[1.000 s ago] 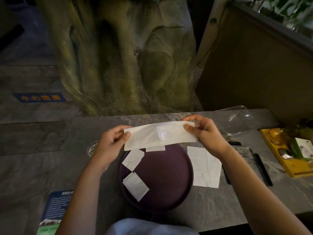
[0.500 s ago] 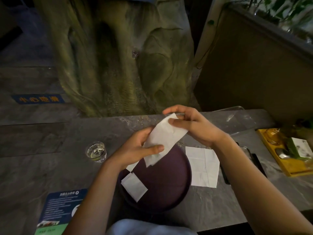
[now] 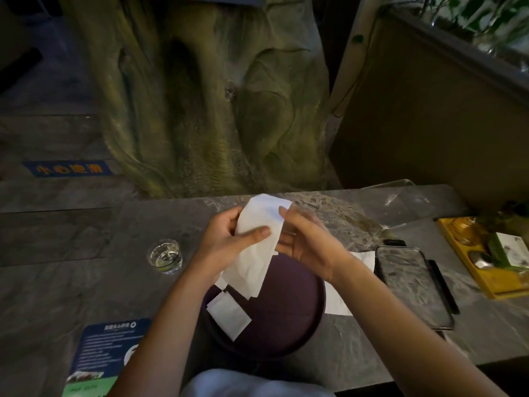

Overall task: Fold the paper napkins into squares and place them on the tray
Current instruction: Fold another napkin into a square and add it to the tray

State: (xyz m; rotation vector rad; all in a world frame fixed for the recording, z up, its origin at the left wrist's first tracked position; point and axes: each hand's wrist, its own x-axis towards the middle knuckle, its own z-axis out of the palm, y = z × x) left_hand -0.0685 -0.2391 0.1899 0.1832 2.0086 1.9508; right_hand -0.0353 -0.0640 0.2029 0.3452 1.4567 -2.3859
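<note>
Two hands over purple tray (image 3: 286, 333): left hand (image 3: 226, 242) pinching white napkin (image 3: 257, 247), right hand (image 3: 306, 239) gripping its top; grey stone table (image 3: 86, 282), dim room.

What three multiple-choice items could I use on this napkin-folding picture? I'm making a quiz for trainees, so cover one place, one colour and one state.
1. Where does the water glass stand?
A. On the tray
B. On the table, left of the tray
C. On the phone

2. What colour is the round tray?
A. Dark purple
B. Yellow
C. White

3. How is the long napkin held?
A. Lying flat on the tray
B. Crumpled under the glass
C. Lifted above the tray in both hands' grip

Answers:
1 B: the glass sits on bare stone, apart from the tray.
2 A: its bare face shows purple.
3 C: left hand and right hand pinch it.
</note>
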